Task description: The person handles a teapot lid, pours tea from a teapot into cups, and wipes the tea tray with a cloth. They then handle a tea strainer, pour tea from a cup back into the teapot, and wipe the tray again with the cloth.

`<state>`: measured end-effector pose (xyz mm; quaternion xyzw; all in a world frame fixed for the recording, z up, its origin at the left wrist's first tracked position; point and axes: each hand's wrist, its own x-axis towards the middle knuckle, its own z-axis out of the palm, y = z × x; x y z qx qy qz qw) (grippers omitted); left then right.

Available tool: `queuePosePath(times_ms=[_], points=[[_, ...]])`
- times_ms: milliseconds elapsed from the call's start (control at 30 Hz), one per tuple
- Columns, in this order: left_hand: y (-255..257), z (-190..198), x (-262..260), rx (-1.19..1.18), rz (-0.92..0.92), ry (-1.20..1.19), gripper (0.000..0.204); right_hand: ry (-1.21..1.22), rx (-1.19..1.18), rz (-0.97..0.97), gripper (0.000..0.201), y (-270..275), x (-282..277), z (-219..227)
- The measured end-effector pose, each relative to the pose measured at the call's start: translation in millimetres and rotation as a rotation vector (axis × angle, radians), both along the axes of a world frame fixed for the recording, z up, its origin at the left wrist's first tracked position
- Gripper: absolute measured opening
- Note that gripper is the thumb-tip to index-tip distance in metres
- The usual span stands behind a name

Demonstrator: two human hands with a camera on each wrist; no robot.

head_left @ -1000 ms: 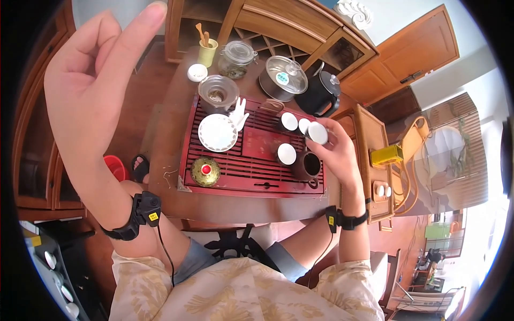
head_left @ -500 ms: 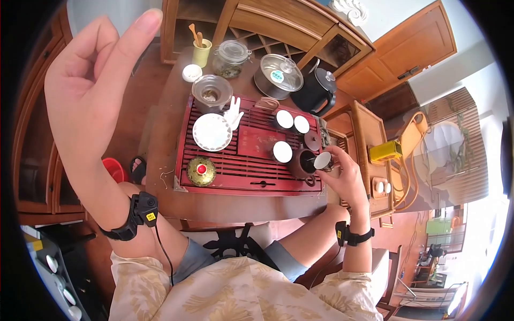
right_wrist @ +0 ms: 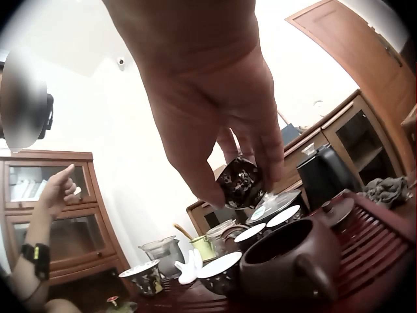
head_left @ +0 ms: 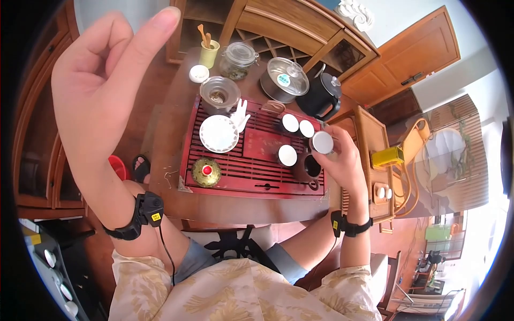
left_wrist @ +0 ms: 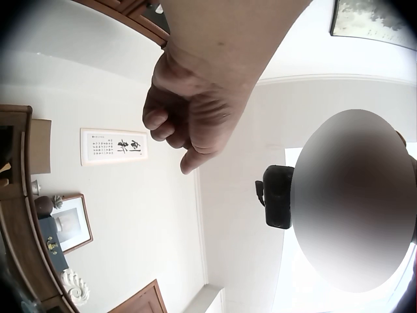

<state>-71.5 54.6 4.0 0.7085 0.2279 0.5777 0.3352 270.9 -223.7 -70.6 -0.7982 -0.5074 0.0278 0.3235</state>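
Right fingers (right_wrist: 272,156) and thumb (right_wrist: 203,184) pinch the cup (right_wrist: 241,184) between them.

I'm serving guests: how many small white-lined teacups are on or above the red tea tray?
4: a teacup in the right hand, two teacups side by side near the far right corner of the tea tray, one teacup left of the brown teapot. None seems hidden.

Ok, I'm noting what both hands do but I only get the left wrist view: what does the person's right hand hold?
Observer: The right hand holds a small cup.
Operator: What stands close by?
Observer: A dark teapot stands on the red tray with no lid on it.
Operator: And beyond the tray?
Observer: A black kettle stands past its far edge, toward the right.
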Motion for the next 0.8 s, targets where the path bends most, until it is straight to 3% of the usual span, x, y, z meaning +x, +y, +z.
queuePosePath(times_ms=[233, 400, 533, 633, 800], points=[[-2.9, 4.0, 0.6, 0.067, -0.007, 0.001, 0.050, -0.147, 0.022, 0.106, 0.057, 85.1, -11.1, -15.5], [11.2, -4.2, -8.3, 0.094, 0.063, 0.088, 0.050, -0.276, -0.014, 0.201, 0.052, 116.6, -10.9, -40.7], [10.8, -9.5, -3.9, -0.089, 0.052, -0.026, 0.051, -0.345, -0.077, 0.199, 0.054, 122.4, -7.7, -56.1], [12.4, -4.1, -7.8, 0.125, 0.044, 0.082, 0.051, -0.340, -0.068, 0.196, 0.054, 121.3, -10.2, -56.4], [6.8, -3.4, -3.5, 0.051, 0.031, 0.054, 0.053, -0.337, -0.034, 0.185, 0.055, 106.1, -12.9, -47.5]])
